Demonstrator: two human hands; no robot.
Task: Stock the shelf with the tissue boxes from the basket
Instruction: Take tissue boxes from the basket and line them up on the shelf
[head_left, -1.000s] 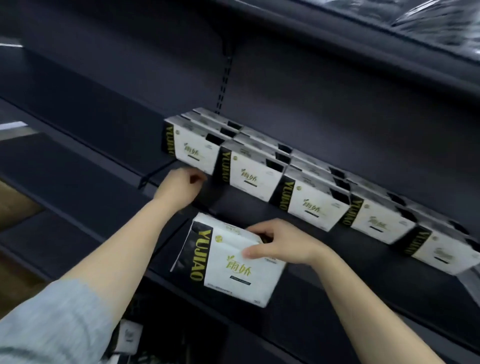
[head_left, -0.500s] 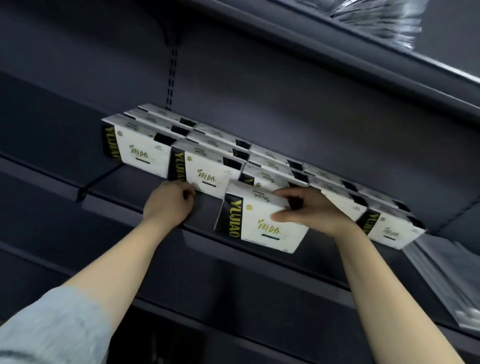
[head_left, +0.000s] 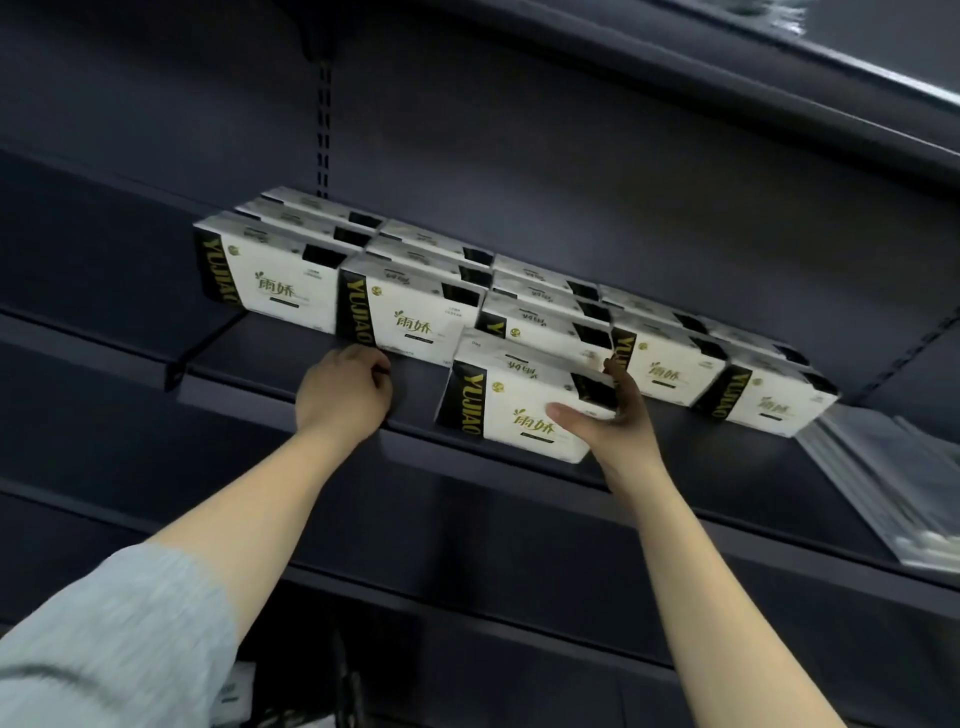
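Right hand (head_left: 615, 415): held tissue box (head_left: 511, 410) is grasped at its right end, set on the shelf (head_left: 291, 364) front.
Left hand (head_left: 345, 392): fist clenched, nothing held, rested left of the box.
Obstruction: stocked boxes (head_left: 415, 312) are ranked directly behind the grip.
Right, beyond: clear packets (head_left: 893, 483).

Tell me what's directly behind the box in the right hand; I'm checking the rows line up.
Another tissue box stands behind the held box gripped by the right hand. Its lower front is covered, so contact can't be judged.

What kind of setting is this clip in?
Probably a retail store aisle: dark metal shelf on a slotted upright, rows of identical tissue boxes faced forward, right hand adding another.
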